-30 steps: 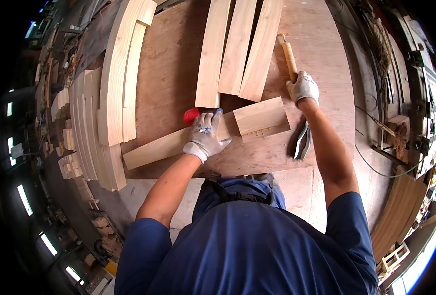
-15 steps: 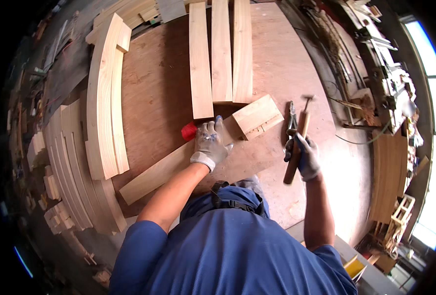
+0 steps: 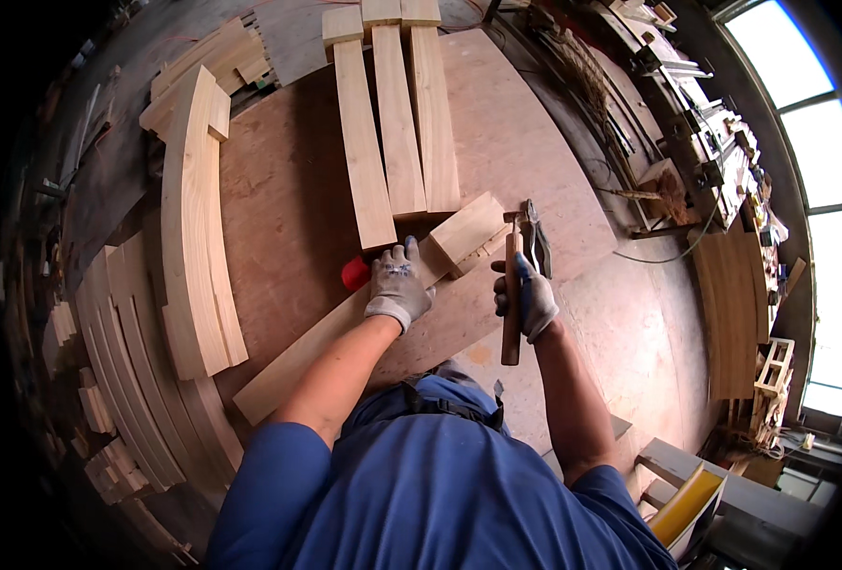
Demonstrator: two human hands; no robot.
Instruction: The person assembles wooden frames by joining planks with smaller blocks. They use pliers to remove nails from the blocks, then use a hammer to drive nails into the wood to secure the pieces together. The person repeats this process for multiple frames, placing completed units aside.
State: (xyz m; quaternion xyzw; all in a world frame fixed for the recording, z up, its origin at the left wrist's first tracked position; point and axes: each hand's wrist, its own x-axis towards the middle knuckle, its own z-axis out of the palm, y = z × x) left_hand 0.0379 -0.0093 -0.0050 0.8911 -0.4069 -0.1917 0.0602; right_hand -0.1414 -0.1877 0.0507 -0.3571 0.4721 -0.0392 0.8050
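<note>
My left hand (image 3: 400, 288), in a grey work glove, lies over a light wooden board (image 3: 297, 359) with its fingers stretched forward. A wooden block (image 3: 468, 233) sits at the board's far right end, forming one piece with it to the eye. Beside my left fingertips is a red object (image 3: 354, 274), partly hidden. My right hand (image 3: 535, 302), also gloved, is closed around the wooden handle of a hammer (image 3: 511, 318), held upright with its small head near the block's right side. Just beyond the hammer lies a pair of pliers (image 3: 538, 245).
Three long timbers with end blocks (image 3: 390, 133) lie across the far part of the plywood worktop (image 3: 278, 190). More shaped timbers (image 3: 193, 247) are stacked at the left. A cluttered bench (image 3: 687, 123) runs along the right, below bright windows. A yellow-sided part (image 3: 689, 503) stands at lower right.
My right hand has brought the hammer leftward, closer to the block and in front of the pliers. My left hand stays on the board. The whole view has shifted slightly.
</note>
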